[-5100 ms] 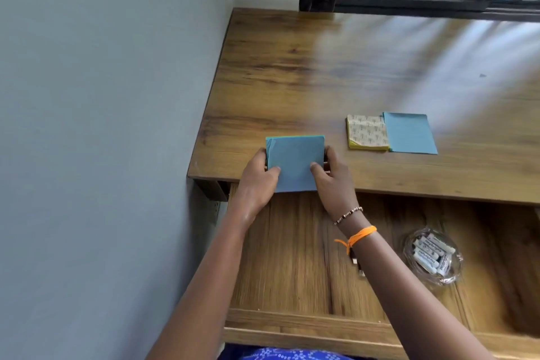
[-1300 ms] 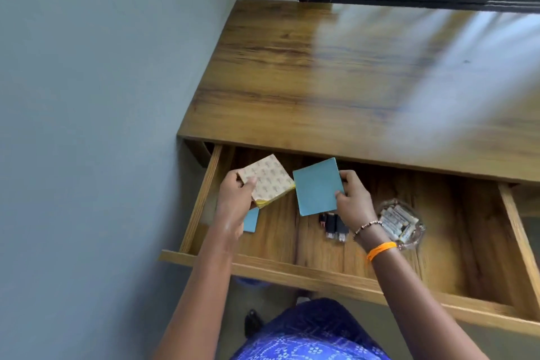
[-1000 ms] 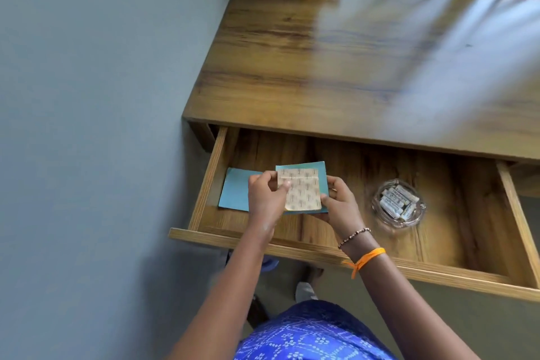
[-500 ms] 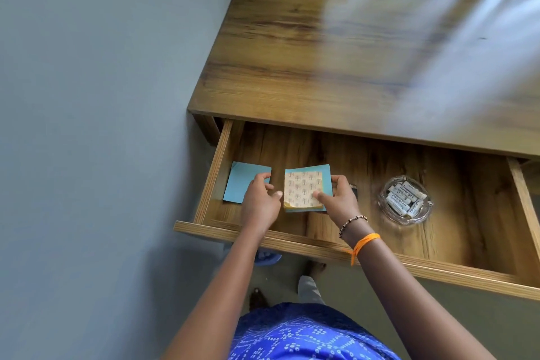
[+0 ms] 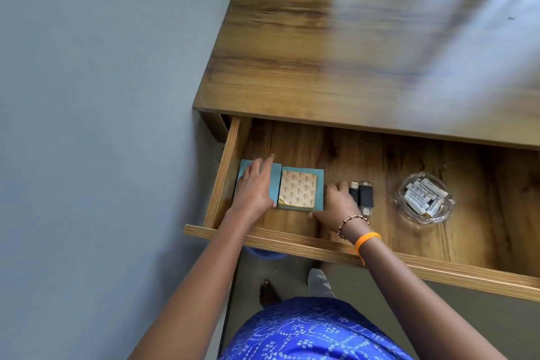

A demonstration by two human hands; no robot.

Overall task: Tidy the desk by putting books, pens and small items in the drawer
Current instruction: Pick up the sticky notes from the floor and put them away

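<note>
The wooden drawer (image 5: 292,240) is pulled out under the desk (image 5: 365,52). In its left corner lies a blue pad (image 5: 276,184), and my left hand (image 5: 254,187) rests flat on it with straight fingers. Right beside it sits a second blue pad (image 5: 320,193) with a tan patterned pad (image 5: 298,190) stacked on top. My right hand (image 5: 336,204) lies on the drawer floor against that stack's right edge, fingers loosely bent, holding nothing. Two black USB sticks (image 5: 362,194) lie just right of that hand.
A clear glass dish (image 5: 400,202) with several small white batteries stands further right in the drawer. A grey wall (image 5: 102,126) runs along the left of the desk. Below the drawer front I see blue patterned clothing (image 5: 306,333) and feet on the floor.
Both hands have let go of the stack, which now lies flat in the drawer. My left hand moved onto the left blue pad; the right hand slid off, uncovering the USB sticks.
</note>
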